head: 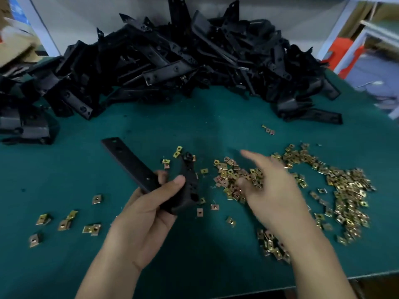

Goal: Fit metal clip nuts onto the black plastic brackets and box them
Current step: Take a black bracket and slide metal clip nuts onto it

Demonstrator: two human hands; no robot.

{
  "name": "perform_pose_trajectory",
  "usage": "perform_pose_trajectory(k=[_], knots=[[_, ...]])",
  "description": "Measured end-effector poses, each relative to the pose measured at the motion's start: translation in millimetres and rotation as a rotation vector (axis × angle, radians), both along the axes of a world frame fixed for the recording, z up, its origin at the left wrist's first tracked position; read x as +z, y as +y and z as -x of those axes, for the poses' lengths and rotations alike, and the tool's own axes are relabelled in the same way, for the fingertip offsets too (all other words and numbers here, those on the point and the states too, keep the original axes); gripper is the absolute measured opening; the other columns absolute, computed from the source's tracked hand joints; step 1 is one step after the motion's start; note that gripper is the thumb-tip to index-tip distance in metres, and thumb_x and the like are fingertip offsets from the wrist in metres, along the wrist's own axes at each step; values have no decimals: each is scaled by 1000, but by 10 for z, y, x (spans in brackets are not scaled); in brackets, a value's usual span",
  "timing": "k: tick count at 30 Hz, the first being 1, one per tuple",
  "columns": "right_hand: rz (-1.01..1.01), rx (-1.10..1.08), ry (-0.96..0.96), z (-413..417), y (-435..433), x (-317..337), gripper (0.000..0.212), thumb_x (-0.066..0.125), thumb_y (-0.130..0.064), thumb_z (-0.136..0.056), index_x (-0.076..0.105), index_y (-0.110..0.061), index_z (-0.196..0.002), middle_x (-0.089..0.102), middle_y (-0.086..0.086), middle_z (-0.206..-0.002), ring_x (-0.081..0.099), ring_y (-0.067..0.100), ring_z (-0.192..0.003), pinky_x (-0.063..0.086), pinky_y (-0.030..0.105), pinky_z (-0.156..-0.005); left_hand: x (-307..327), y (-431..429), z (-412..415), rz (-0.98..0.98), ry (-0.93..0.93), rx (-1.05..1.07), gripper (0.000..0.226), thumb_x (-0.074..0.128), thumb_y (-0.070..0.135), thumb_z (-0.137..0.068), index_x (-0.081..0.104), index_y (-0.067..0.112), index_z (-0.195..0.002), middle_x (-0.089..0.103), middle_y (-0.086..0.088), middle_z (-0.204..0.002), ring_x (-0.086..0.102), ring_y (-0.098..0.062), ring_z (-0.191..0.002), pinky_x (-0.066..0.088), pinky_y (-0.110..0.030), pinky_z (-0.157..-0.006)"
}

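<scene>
Bracket: a black plastic angle piece held above the near middle of the table. Its long flat arm points away to the left and its shorter arm, the one with the holes, faces right towards the nuts (probably so that it is ready to take a clip).
Left hand: clamped on the bracket at its bend, with the thumb pressed over the top and the fingers curled underneath. This grip steadies the part and leaves both ends free.
Right hand: blurred and low over the nuts, with the forefinger stretched out and the thumb apart from it. No nut can be seen between them, so it is judged to be reaching for one.
Clip nuts: a brass-coloured heap spread along the right side, under and beyond the right hand, where the picking hand can reach it.
Stray nuts: a few lie singly and well apart from each other, to the left of the held bracket.
Bracket pile: a tangled black stock across the back of the table (a short reach from either hand).
Table: covered in green, against which both kinds of part show up plainly.
Cardboard: at the far left edge and blurred. It cannot be told whether this is the packing box.
Stage: the fitting is judged not yet begun on this bracket.
</scene>
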State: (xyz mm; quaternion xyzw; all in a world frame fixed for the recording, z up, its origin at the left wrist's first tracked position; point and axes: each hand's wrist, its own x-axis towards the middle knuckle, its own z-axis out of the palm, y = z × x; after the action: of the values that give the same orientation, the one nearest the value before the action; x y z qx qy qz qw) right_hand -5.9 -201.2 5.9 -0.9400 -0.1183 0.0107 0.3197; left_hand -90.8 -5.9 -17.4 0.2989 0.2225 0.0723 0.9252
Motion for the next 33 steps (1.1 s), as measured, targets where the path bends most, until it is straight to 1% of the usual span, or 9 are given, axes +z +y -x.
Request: perform_pose_trajectory(k=[2,4,8,12,16,19,24,27,33], knots=[[262,-133,138,32,-289,-16,67,70,-50,-88,40,-42,-148,43,-2,-148,32,25,-139,30,43,-114,-59,-66,65,-7,-15,-56,41,88,-6,-59,58,17,-76,61,0,-80,74,-16,-91,61,-29,-76],[323,-143,210,70,-414,-51,69,67,-59,-85,43,-41,-147,43,3,-146,31,30,-138,31,48,-112,-121,-128,95,-9,-7,-91,43,91,-1,-57,57,19,-73,61,-3,-90,73,-17,-94,62,-31,-80],[114,-157,122,83,-437,-95,42,75,-41,-87,65,-38,-128,54,0,-123,48,27,-128,37,33,-101,-192,-257,115,-55,-24,-130,44,89,0,-63,52,22,-74,60,-2,-84,72,-15,-83,62,-28,-71],[16,-161,119,36,-446,-139,18,76,-27,-88,72,-39,-101,63,-8,-112,57,11,-100,36,19,-84,-201,-348,159,-113,-96,-209,48,87,3,-66,43,21,-74,60,0,-76,69,-14,-80,61,-29,-71],[-42,-163,55,18,-439,-164,19,72,-18,-91,71,-37,-90,60,-25,-85,52,-15,-71,34,-4,-58,-198,-416,170,-124,-103,-207,47,86,2,-68,43,20,-70,59,1,-73,68,-13,-77,59,-27,-68],[-102,-206,-1,40,-438,-170,19,68,-17,-94,70,-35,-90,57,-32,-78,50,-21,-69,35,0,-54,-193,-469,174,-96,-113,-190,42,81,-2,-72,44,18,-69,62,-2,-76,71,-16,-81,59,-27,-66],[-246,-215,-28,83,-451,-167,13,65,-22,-95,66,-33,-91,66,-25,-90,58,-7,-90,39,17,-70,-196,-515,176,-30,-106,-159,42,82,-2,-74,46,19,-66,59,-2,-80,69,-16,-92,61,-32,-84],[-358,-200,-20,109,-456,-167,14,65,-20,-95,66,-33,-91,68,-20,-91,60,-8,-91,42,14,-73,-193,-559,183,-4,-108,-159,36,73,-1,-78,46,19,-67,60,2,-77,70,-12,-90,60,-30,-81],[-706,-148,104,229,-410,-167,17,75,-7,-86,74,-23,-91,74,-2,-87,68,11,-82,54,21,-76,-197,-590,204,-95,-108,-246,43,80,6,-70,39,19,-68,58,-2,-78,65,-17,-78,56,-37,-73]])
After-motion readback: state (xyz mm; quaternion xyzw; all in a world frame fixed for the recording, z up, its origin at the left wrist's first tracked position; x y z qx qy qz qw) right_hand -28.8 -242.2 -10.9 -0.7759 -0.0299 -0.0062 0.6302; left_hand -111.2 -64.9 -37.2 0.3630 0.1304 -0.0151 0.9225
